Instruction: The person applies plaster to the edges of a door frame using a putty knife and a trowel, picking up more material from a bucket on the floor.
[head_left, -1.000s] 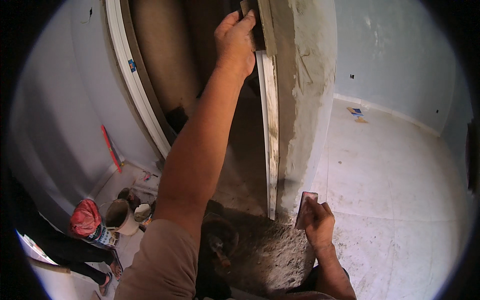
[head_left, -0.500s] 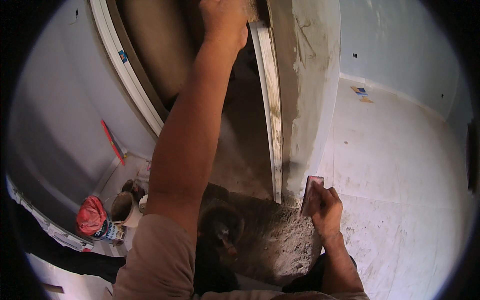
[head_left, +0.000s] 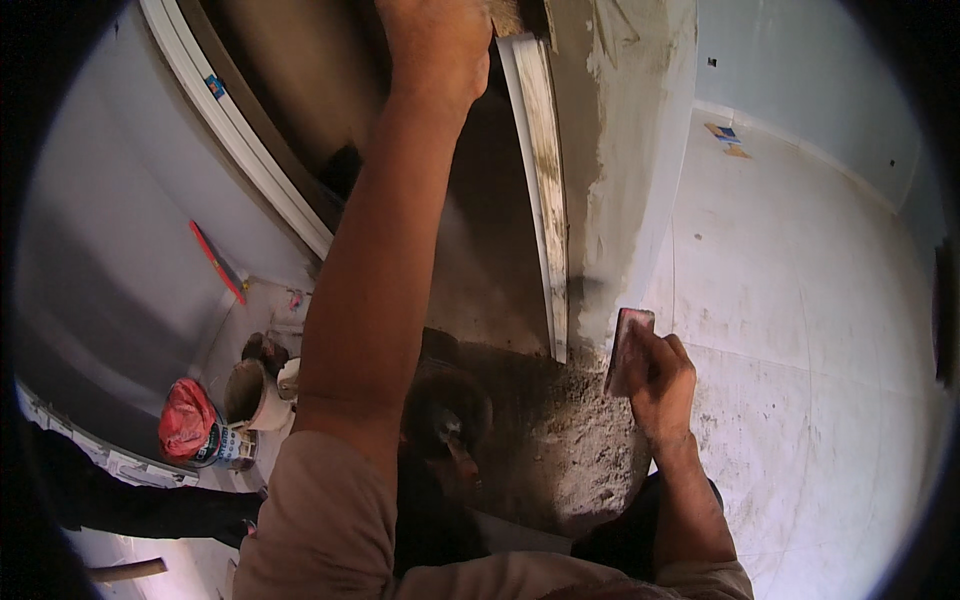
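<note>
right hand [head_left: 662, 385]: fingers were closed around a flat pinkish block [head_left: 630, 352], held slightly tilted just beside the foot of the plastered pillar [head_left: 620, 150], to its right; contact with the pillar could not be told. left hand [head_left: 435, 50]: raised, left of the pillar's upper part; fingers out of view, grip could not be told. white frame strip [head_left: 540, 190] ran along the pillar's left side. grey rubble [head_left: 595, 440] lay below its foot; bucket [head_left: 268, 402] stood well left.

held pad [head_left: 621, 366]: matt | jamb [head_left: 546, 170]: rough wd-look | plstr [head_left: 625, 180]: patchy, matt
</note>
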